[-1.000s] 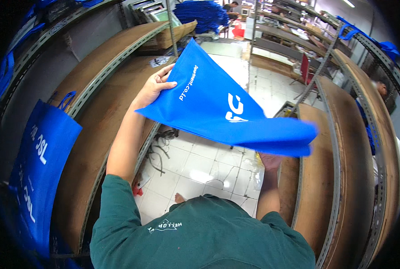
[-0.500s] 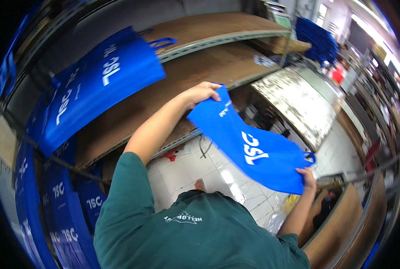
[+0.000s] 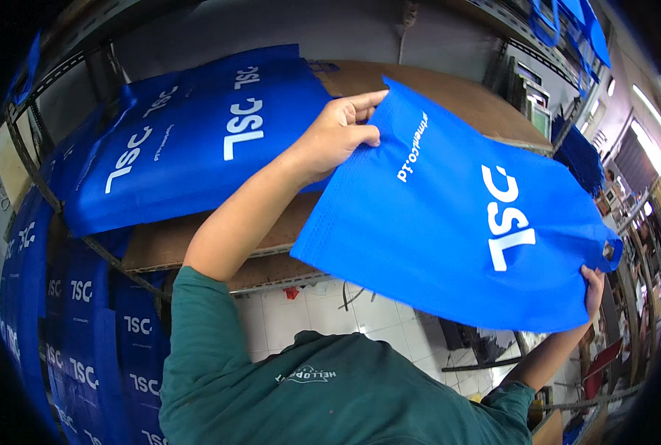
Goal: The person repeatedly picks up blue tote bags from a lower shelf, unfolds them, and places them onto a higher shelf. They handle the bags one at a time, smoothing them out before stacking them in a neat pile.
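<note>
A blue fabric tote bag (image 3: 449, 200) with white print is stretched between my two hands, above the shelf edge and the floor. My left hand (image 3: 343, 132) pinches its upper left corner, thumb in front. On the far right, my right hand (image 3: 593, 291) grips the other end near a loop handle (image 3: 610, 252); most of those fingers are behind the fabric. Left of my left hand, more blue tote bags (image 3: 189, 159) with the same print lie flat and overlapping on the upper shelf.
The brown shelf board (image 3: 449, 100) runs along the wall, with a lower board (image 3: 271, 233) under it. Stacked blue bags (image 3: 86, 334) fill the rack at the left. Blue straps (image 3: 556, 22) hang at the upper right. White floor tiles (image 3: 308, 319) show below.
Both hands have lifted the bag higher, with my right hand moving outward to the right. The bag is now spread flatter. My view has turned toward the shelf.
</note>
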A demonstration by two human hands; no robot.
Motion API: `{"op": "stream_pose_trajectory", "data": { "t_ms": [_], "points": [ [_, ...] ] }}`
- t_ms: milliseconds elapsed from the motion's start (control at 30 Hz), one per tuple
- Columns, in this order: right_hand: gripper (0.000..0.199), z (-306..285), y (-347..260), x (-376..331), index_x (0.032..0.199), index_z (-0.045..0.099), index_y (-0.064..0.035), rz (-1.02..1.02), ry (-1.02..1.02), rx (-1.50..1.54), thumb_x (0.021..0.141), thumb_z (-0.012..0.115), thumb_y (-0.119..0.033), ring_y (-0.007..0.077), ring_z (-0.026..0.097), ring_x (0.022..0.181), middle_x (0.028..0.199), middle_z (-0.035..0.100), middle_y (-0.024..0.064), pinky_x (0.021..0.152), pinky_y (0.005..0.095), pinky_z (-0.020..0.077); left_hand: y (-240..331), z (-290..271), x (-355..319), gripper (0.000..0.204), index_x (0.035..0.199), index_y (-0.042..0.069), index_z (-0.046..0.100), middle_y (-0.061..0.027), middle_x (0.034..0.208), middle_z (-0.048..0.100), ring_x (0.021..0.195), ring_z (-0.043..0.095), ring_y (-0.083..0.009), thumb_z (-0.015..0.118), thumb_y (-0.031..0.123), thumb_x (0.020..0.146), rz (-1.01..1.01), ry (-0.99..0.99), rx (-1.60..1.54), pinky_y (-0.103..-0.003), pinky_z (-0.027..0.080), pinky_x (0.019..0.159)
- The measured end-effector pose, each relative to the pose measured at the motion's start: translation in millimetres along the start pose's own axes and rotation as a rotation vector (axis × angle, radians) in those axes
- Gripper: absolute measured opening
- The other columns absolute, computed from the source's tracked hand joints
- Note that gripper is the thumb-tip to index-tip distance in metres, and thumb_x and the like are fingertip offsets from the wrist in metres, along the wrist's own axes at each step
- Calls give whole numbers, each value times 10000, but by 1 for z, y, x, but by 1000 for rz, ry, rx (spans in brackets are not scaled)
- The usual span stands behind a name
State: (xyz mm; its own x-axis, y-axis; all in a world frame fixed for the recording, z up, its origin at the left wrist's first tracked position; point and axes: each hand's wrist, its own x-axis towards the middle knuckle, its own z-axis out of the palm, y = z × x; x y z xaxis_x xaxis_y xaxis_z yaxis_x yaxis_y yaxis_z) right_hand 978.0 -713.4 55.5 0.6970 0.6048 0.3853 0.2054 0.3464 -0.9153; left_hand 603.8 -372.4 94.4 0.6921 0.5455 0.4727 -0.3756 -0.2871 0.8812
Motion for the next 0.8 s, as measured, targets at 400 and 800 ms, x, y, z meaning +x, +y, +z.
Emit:
{"op": "stream_pose_trajectory", "data": {
  "t_ms": [400, 800],
  "points": [
    [531, 153, 105, 307, 1254, 412, -16, -91, -380, -97, 769, 620, -68, 174, 565, 956, 1114, 557, 83, 821, 288, 461, -4, -161, 85, 622, 1343, 20, 353, -152, 1180, 527, 941, 576, -162, 497, -73, 746, 44, 360, 309, -241, 466, 829],
    [525, 392, 253, 517, 1224, 386, 10, -98, -594, 133, 799, 665, -121, 174, 551, 958, 1165, 513, 94, 814, 300, 462, -66, -332, 173, 402, 1135, 100, 601, -124, 1118, 576, 950, 567, -193, 669, 84, 739, -83, 717, 1049, -274, 427, 838]
  ]
}}
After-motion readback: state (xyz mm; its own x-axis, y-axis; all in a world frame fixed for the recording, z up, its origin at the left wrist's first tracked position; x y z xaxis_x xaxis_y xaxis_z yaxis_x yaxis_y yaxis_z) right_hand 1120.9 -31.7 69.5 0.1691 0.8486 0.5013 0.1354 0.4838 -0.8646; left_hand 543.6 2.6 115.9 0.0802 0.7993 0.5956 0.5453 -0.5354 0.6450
